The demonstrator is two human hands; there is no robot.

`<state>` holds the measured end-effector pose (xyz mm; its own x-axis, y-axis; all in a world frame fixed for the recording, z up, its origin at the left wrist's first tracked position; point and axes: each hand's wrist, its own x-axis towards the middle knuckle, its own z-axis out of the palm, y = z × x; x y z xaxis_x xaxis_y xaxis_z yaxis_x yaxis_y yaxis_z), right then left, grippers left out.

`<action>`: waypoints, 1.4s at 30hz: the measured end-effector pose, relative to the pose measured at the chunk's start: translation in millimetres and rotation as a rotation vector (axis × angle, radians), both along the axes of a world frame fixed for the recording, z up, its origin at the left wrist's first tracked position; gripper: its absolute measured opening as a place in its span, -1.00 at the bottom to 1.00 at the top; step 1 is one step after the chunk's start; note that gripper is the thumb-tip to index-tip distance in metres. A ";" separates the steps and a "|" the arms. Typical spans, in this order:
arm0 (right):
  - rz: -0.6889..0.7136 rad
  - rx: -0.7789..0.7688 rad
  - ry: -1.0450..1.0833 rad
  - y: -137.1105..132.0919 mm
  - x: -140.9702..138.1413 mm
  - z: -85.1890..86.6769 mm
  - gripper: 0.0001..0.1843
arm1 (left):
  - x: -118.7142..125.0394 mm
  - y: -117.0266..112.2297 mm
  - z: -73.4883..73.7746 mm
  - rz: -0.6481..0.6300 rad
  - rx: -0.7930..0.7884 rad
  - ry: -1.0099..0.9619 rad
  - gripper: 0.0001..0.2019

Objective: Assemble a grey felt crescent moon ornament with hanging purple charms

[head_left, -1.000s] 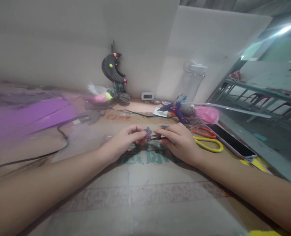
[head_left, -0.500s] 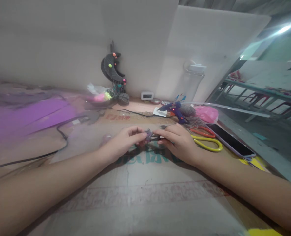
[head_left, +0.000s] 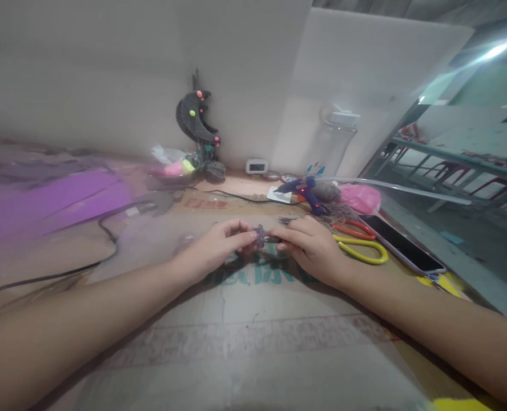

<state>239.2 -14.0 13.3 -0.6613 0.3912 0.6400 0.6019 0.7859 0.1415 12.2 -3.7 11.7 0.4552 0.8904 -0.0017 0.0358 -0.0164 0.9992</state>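
Between my two hands is a small purple-and-grey piece point(head_left: 260, 235), looped and apparently made of yarn; its exact kind is too small to make out. My left hand point(head_left: 225, 242) pinches its left side between thumb and fingers. From the right, my right hand point(head_left: 307, 245) is closed, its thumb and forefinger pressed together at the piece's other edge, on something thin and dark that I cannot name. Scissors with yellow and red handles point(head_left: 362, 251) lie just beyond my right hand, their blades partly hidden behind it.
A blue glue gun point(head_left: 307, 191) rests near a ball of grey yarn point(head_left: 326, 192) and a pink bag point(head_left: 359, 197). At the right lies a phone point(head_left: 401, 242). A clear bottle point(head_left: 334, 142) and a small white clock point(head_left: 256, 166) stand behind. A black cord point(head_left: 65, 275) crosses the left side.
The small piece has turned slightly between my fingers, showing more of its purple part. My hands have hardly moved, and everything else is in the same place.
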 end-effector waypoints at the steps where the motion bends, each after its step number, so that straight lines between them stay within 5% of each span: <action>1: -0.001 -0.020 0.012 0.0 0.4 -0.3 -0.65 | 0.0 -0.1 0.1 0.001 -0.004 0.001 -0.77; 10: -0.041 -0.144 0.094 -0.9 1.7 0.0 -0.65 | -0.9 0.6 0.7 -0.012 -0.012 -0.019 -0.75; 42: 0.007 -0.055 0.011 1.2 0.3 -0.8 -0.70 | -0.4 1.7 -0.9 -0.021 0.013 -0.012 -0.76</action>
<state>239.5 -12.9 12.5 -0.6569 0.4217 0.6251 0.5980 0.7963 0.0912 11.7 -2.0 10.8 0.4737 0.8806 0.0147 0.0238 -0.0295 0.9993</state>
